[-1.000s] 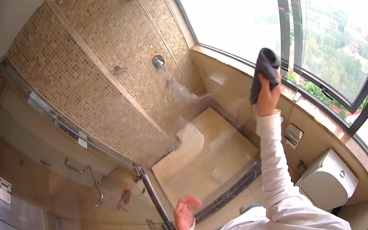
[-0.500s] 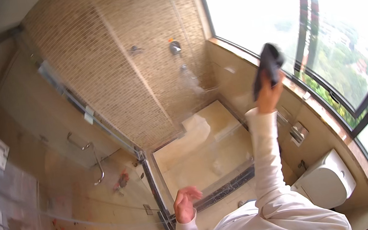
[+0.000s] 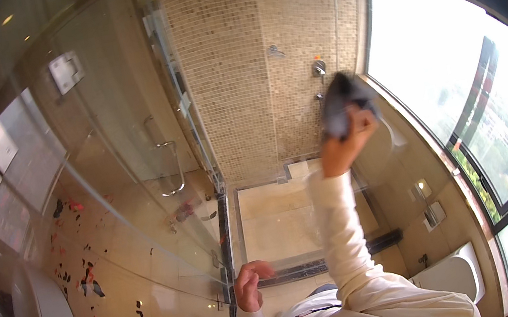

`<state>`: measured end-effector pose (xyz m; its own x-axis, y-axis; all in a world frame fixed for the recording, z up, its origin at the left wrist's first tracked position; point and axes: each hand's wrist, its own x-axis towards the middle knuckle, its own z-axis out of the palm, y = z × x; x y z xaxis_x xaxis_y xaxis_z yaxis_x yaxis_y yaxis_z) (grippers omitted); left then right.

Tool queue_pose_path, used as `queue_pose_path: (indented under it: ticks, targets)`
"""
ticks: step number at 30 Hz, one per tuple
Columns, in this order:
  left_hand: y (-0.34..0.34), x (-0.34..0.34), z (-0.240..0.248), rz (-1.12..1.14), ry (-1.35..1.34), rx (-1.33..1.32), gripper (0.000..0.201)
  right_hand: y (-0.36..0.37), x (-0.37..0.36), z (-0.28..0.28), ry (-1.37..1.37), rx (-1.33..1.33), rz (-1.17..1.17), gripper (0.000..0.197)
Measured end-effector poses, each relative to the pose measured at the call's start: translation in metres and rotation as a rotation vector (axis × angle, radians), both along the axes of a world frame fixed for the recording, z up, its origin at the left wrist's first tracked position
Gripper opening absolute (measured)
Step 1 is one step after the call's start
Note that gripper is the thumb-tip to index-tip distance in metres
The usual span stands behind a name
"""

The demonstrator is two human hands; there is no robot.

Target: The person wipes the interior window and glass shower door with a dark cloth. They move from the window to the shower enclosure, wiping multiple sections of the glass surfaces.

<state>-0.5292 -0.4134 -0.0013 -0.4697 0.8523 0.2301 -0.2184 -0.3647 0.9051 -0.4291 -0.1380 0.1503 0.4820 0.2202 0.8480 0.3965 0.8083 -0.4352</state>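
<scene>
The right hand (image 3: 347, 145) holds a dark grey cloth (image 3: 335, 106) out in front of the tiled wall (image 3: 226, 89).
The cloth is a bit blurry. Most of it sticks out past the fingers, its long way pointing up and away from the arm. The right fingers bend tight around its near part. The left hand (image 3: 250, 286) is lower and well apart, its fingers loose and bent, with nothing seen in them.

View turned left, dark cloth (image 3: 335, 111) now overlapping tiles (image 3: 222, 70)
</scene>
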Motion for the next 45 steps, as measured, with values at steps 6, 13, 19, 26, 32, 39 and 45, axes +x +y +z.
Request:
queue_pose_path:
  ticks: [6, 13, 19, 26, 32, 39, 45]
  targets:
    - [-0.034, -0.028, -0.028, 0.101, -0.08, 0.037, 0.043, -0.022, -0.057, -0.012, 0.14, 0.007, 0.02, 0.045]
    - [-0.064, -0.027, -0.008, 0.093, 0.039, -0.051, 0.041, -0.137, -0.193, 0.058, -0.663, 0.149, 0.478, 0.043]
    - [-0.055, -0.031, -0.022, 0.163, 0.02, -0.058, 0.037, -0.114, -0.158, 0.08, -0.201, 0.041, 0.468, 0.035]
    - [0.017, 0.015, -0.027, -0.022, 0.011, -0.092, 0.038, -0.053, -0.026, -0.051, -0.597, 0.021, 0.24, 0.026]
    - [0.095, 0.078, -0.024, -0.222, 0.084, -0.114, 0.035, 0.059, 0.141, 0.023, 0.048, -0.007, 0.037, 0.021]
    - [0.176, 0.22, -0.039, -0.49, 0.055, -0.232, 0.031, 0.086, 0.21, -0.051, -0.299, 0.046, 0.031, 0.019]
    - [0.214, 0.255, -0.025, -0.336, 0.062, -0.142, 0.031, 0.172, 0.354, 0.016, -0.006, 0.009, -0.04, 0.02]
